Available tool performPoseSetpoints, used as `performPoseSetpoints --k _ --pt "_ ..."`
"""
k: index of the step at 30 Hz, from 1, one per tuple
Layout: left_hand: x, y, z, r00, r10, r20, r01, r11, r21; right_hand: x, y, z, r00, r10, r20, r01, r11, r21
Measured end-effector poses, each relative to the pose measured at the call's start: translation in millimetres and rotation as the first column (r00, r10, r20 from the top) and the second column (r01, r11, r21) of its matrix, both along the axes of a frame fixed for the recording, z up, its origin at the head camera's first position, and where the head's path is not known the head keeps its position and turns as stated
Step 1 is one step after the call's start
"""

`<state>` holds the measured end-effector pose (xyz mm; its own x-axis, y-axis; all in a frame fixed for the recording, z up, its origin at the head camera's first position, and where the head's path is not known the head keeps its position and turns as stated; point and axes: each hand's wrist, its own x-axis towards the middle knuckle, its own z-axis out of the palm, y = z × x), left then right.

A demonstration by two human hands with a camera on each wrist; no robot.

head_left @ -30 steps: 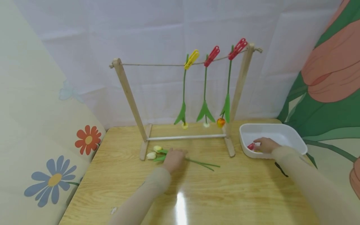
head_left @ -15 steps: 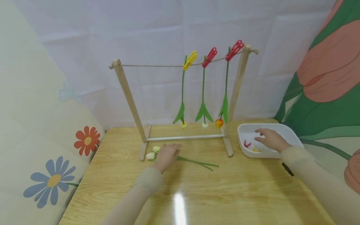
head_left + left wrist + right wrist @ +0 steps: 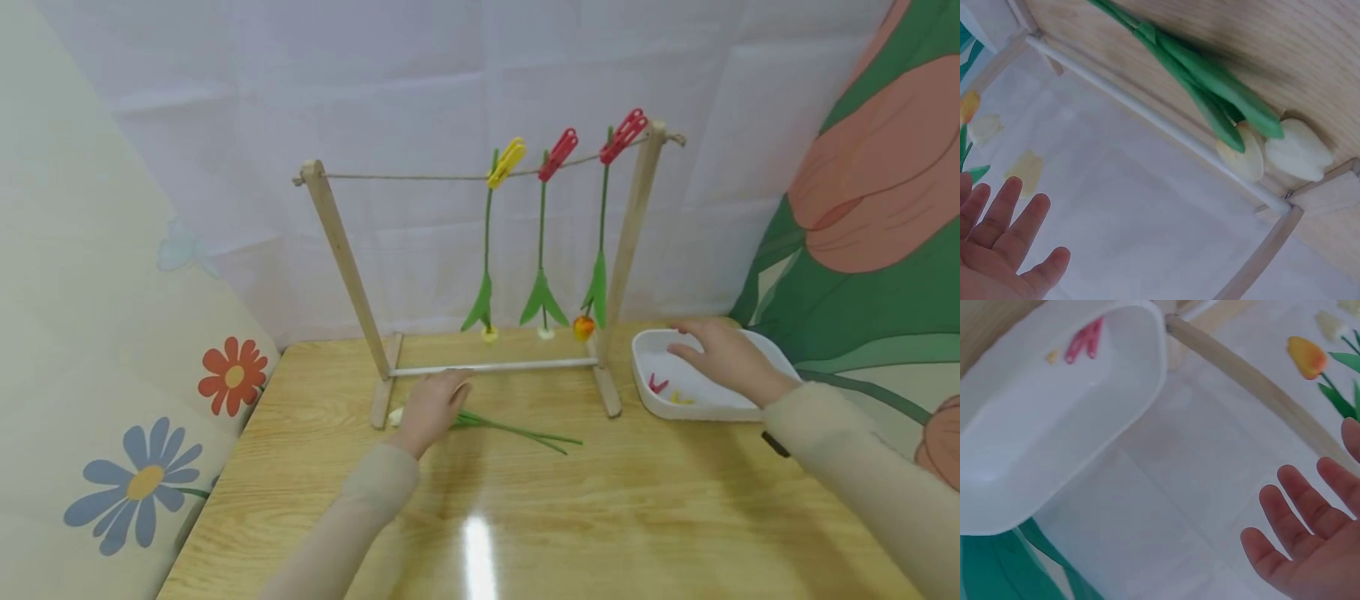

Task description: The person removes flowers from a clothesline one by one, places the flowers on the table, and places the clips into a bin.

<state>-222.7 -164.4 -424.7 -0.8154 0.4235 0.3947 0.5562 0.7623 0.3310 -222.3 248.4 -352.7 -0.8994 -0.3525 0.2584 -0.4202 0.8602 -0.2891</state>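
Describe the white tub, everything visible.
The white tub is oblong and open-topped, with rounded corners, a thin rim and a smooth, plastic-looking surface. It stands upright on the wooden table, just right of the rack. A red clothespin and a yellow clothespin lie inside, toward its rack end. The right hand overlaps it in the head view, but the right wrist view shows a gap.

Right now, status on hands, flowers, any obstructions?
Left hand, right hand open, empty. Two tulips lie on table. Left hand partly hides them from head camera.
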Motion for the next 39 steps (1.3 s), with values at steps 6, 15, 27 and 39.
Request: performPoseSetpoints --k 6,15,27,39 --pt "-2.2 -2.3 16.5 0.998 -0.025 -0.049 0.029 0.996 0.09 9.0 -16.7 25.4 0.993 0.061 -0.105 -0.06 0.998 0.01" --pt "0.7 -0.7 41.2 1.0 -0.024 -0.02 0.026 0.993 0.111 15.7 -33.7 50.2 0.936 0.162 -0.313 -0.149 0.987 0.064" --pt "-1.3 0.2 74.8 0.997 -0.007 0.082 -0.007 0.986 0.167 19.3 -58.5 71.9 0.879 0.252 -0.405 -0.209 0.967 0.148" --pt "-9.1 6.0 93.3 0.998 0.004 0.055 -0.013 0.986 0.167 9.9 -79.0 93.9 0.775 0.328 -0.541 -0.307 0.943 0.131"
